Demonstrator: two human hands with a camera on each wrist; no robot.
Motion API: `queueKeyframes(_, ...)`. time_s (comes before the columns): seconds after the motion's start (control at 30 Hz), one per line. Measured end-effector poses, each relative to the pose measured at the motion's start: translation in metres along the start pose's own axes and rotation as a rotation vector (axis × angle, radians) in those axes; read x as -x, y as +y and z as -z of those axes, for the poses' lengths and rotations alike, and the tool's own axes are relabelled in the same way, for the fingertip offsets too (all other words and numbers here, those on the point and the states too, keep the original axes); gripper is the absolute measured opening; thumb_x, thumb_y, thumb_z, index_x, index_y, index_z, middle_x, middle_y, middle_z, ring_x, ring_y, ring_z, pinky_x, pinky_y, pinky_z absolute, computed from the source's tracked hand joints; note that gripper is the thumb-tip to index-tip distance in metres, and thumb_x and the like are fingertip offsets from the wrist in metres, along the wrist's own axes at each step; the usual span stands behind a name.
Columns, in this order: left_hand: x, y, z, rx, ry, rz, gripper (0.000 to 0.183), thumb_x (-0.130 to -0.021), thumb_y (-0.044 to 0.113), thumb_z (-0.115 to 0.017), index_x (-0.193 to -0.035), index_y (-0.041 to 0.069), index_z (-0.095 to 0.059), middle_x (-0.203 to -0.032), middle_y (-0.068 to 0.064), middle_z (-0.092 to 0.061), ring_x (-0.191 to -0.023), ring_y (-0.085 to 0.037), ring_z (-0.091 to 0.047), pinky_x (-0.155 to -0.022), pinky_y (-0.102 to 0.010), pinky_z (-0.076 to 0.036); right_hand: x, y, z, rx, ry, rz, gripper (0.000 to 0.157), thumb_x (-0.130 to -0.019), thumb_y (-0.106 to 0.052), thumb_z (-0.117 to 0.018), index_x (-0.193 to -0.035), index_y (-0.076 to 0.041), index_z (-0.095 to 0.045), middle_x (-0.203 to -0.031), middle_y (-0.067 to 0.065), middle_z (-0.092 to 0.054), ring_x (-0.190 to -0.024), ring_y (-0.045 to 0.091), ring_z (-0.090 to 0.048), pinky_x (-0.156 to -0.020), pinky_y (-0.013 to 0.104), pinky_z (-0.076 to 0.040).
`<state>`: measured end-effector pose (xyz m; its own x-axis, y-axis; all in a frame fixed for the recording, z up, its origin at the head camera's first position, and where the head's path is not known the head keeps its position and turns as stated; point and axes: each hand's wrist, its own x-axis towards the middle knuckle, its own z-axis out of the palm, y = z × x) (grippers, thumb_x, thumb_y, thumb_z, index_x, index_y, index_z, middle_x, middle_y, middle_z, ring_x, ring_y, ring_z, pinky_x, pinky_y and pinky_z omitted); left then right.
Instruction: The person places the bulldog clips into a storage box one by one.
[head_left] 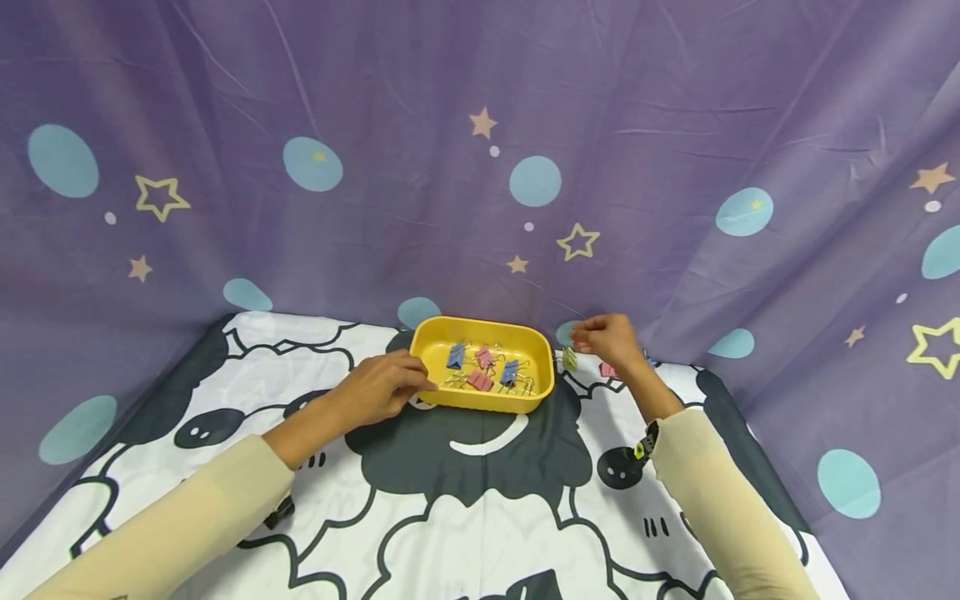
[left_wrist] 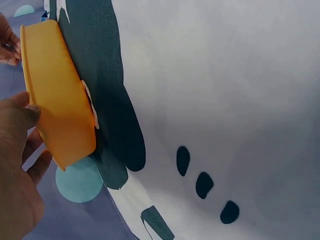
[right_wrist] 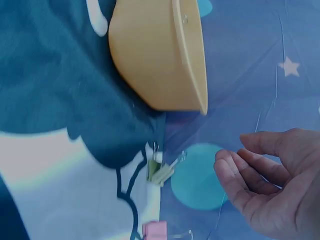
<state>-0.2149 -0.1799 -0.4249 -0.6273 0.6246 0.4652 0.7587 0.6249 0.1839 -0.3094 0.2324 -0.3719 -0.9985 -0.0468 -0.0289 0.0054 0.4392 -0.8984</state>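
Observation:
A yellow plastic tray (head_left: 480,403) stands at the far side of the table. My left hand (head_left: 384,385) grips its left end, thumb at the rim, fingers behind, as the left wrist view shows. Inside lie several binder clips, among them a blue binder clip (head_left: 456,357) and a pink binder clip (head_left: 481,381). To the tray's right, my right hand (head_left: 609,337) hovers with loosely bent fingers and nothing in them. Below it a yellow-green binder clip (right_wrist: 161,173) lies on the cloth, close to the tray. A second pink binder clip (right_wrist: 155,230) lies farther right.
Partly behind my right wrist, a blue object (head_left: 650,362) shows on the table. A white and dark cartoon-printed cloth (head_left: 487,542) covers the tabletop. Directly behind the tray hangs a purple curtain (head_left: 420,225) with stars and pale blue spots.

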Motion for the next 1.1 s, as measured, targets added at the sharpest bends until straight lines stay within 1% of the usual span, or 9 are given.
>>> queueKeyframes(0.17,0.001,0.0,-0.001,0.002,-0.003,0.012,0.029,-0.093,-0.006,-0.083,-0.11,0.016,-0.092,-0.107,0.001,-0.082,-0.1,-0.019,-0.073,-0.082,-0.039,-0.064,0.001,0.01,0.016,0.015,0.024,0.0,0.035,-0.103,-0.002,-0.074,-0.131,0.019,-0.073,-0.1,0.01,-0.085,-0.074,0.001,-0.076,-0.076,0.02,-0.066)
queueKeyframes(0.53,0.001,0.0,-0.001,-0.004,0.004,0.013,0.028,-0.093,-0.006,-0.083,-0.109,0.016,-0.092,-0.106,0.0,-0.082,-0.099,-0.019,-0.072,-0.082,-0.039,-0.064,0.004,0.03,0.05,0.087,0.096,0.012,0.038,-0.103,-0.005,-0.074,-0.131,0.021,-0.072,-0.101,0.016,-0.086,-0.067,-0.006,-0.072,-0.068,0.014,-0.062)
queueKeyframes(0.63,0.001,0.0,0.0,0.0,0.003,0.018,0.029,-0.093,-0.006,-0.083,-0.109,0.015,-0.092,-0.107,0.0,-0.082,-0.099,-0.019,-0.072,-0.082,-0.039,-0.064,0.005,0.039,0.061,0.157,0.122,0.009,0.037,-0.102,-0.008,-0.075,-0.128,0.018,-0.075,-0.1,0.019,-0.087,-0.07,-0.003,-0.073,-0.069,0.016,-0.061)
queueKeyframes(0.77,0.0,0.001,-0.001,0.007,0.001,0.019,0.029,-0.093,-0.006,-0.082,-0.11,0.016,-0.092,-0.107,0.0,-0.082,-0.099,-0.019,-0.072,-0.082,-0.039,-0.064,0.001,0.057,0.074,0.315,0.202,0.015,0.03,-0.095,-0.018,-0.082,-0.116,0.003,-0.086,-0.102,0.014,-0.088,-0.082,0.014,-0.076,-0.074,0.023,-0.058)
queueKeyframes(0.83,0.0,0.001,-0.001,0.007,0.002,0.021,0.029,-0.093,-0.006,-0.082,-0.11,0.016,-0.092,-0.107,0.0,-0.082,-0.099,-0.019,-0.072,-0.083,-0.039,-0.064,-0.001,0.064,0.078,0.382,0.249,0.016,0.025,-0.092,-0.023,-0.085,-0.109,-0.005,-0.09,-0.103,0.012,-0.088,-0.1,0.031,-0.076,-0.082,0.032,-0.058)
queueKeyframes(0.9,0.0,0.001,-0.001,0.006,0.004,0.023,0.029,-0.093,-0.006,-0.083,-0.109,0.016,-0.092,-0.107,0.0,-0.082,-0.099,-0.02,-0.072,-0.083,-0.039,-0.064,-0.002,0.069,0.081,0.408,0.27,0.014,0.025,-0.092,-0.023,-0.085,-0.108,-0.005,-0.089,-0.11,0.015,-0.087,-0.121,0.048,-0.067,-0.099,0.045,-0.057)
queueKeyframes(0.97,0.001,0.001,-0.002,0.004,0.008,0.021,0.029,-0.093,-0.006,-0.083,-0.109,0.017,-0.092,-0.107,0.0,-0.082,-0.1,-0.02,-0.072,-0.083,-0.039,-0.065,-0.004,0.074,0.083,0.417,0.287,0.012,0.025,-0.092,-0.021,-0.084,-0.109,-0.003,-0.088,-0.116,0.021,-0.085,-0.132,0.056,-0.057,-0.114,0.055,-0.05)
queueKeyframes(1.03,0.001,0.001,-0.002,0.002,0.014,0.019,0.03,-0.093,-0.006,-0.083,-0.109,0.017,-0.092,-0.107,0.0,-0.082,-0.1,-0.02,-0.073,-0.083,-0.039,-0.065,0.0,0.073,0.082,0.427,0.282,0.0,0.032,-0.094,-0.017,-0.08,-0.117,0.005,-0.083,-0.128,0.029,-0.079,-0.136,0.062,-0.049,-0.119,0.065,-0.044)
queueKeyframes(1.1,0.001,0.001,-0.003,0.003,0.018,0.016,0.03,-0.093,-0.006,-0.083,-0.109,0.018,-0.092,-0.107,0.0,-0.082,-0.1,-0.02,-0.073,-0.083,-0.039,-0.065,-0.002,0.079,0.083,0.44,0.302,-0.006,0.033,-0.093,-0.016,-0.08,-0.118,0.005,-0.083,-0.129,0.03,-0.078,-0.134,0.061,-0.052,-0.116,0.064,-0.047)
